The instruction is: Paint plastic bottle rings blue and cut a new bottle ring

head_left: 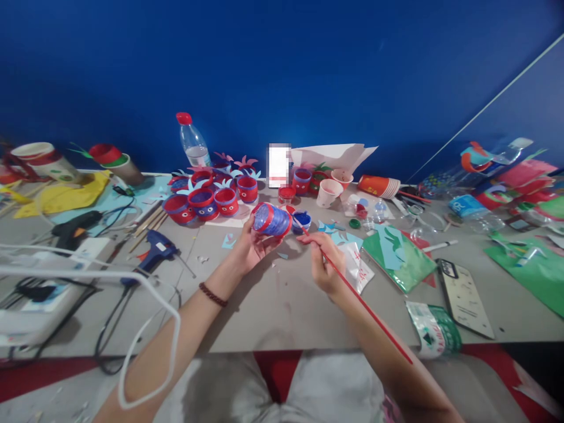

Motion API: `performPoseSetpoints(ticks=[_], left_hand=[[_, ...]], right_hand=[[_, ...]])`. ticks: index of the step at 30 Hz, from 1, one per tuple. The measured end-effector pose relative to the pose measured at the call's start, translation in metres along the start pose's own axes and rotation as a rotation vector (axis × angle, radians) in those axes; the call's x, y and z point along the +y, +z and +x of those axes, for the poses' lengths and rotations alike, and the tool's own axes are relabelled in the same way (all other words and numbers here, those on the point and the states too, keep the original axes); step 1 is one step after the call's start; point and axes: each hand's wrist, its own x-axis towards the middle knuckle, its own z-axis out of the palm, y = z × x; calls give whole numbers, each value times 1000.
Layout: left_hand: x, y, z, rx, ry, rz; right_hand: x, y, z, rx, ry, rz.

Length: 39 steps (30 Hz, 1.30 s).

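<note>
My left hand [254,249] is wrapped round a plastic bottle piece [275,221], painted blue with red bands, lying tilted on its side above the table. In my right hand [326,261] is a paintbrush [365,305] with a long red handle, pinched near its front end. The brush's tip is close to the right end of the bottle piece and the small pot of blue paint [302,221]; whether it touches either I cannot tell. Behind them stands a pot of red paint [286,194]. Several painted cups with eyes and paper leaves [203,204] stand to the left.
A blue glue gun [156,252], a power strip [48,305] and a white cable [170,299] lie on the left. A clear bottle [194,141] stands at the back. On the right are stacked paper cups [379,186], green sheets [399,264] and a phone [465,296].
</note>
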Motion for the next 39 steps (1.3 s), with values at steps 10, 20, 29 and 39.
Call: performPoseSetpoints(ticks=[10,20,29,39], left_hand=[[-2,2,-2,-16,-10,12],[0,2,2,65,2,15],[1,4,-1,53,-21,18],[3,4,-4,11,-15,28]], right_hand=[[-4,2,-2,-70,-44,-44],[-5,9,-6,-220,-43,-17],[-4,10,-1,-221,-63,-7],[-7,8,1,-103,-106,-10]])
